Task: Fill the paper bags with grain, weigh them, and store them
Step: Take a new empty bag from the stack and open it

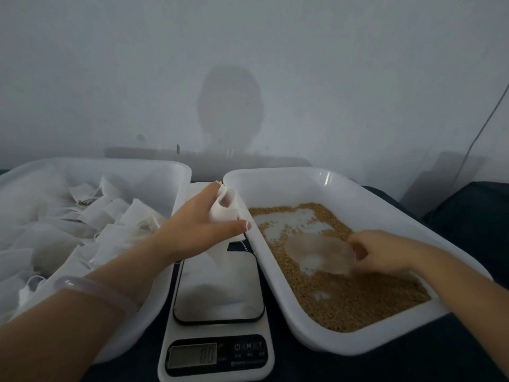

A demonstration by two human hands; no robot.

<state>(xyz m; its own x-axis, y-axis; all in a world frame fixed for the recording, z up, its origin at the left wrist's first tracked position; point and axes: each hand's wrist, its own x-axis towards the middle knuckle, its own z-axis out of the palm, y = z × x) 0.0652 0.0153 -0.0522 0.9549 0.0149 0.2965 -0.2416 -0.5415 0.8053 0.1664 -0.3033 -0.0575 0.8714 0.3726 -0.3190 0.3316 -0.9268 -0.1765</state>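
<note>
My left hand (202,224) holds a small white paper bag (224,206) with its mouth open, above the far end of the kitchen scale (217,304) and beside the right bin's rim. My right hand (382,253) grips the handle of a clear plastic scoop (321,250) that lies low in the brown grain (355,296). The grain covers the bottom of the white bin (366,343) on the right, with bare patches. The scale's display (192,355) is lit; its digits are too dim to read surely.
A second white bin (181,172) on the left holds several white paper bags (110,213) with strings. Everything stands on a dark cloth surface (413,365). A pale wall (248,64) rises close behind, and a thin cable (479,133) hangs at the far right.
</note>
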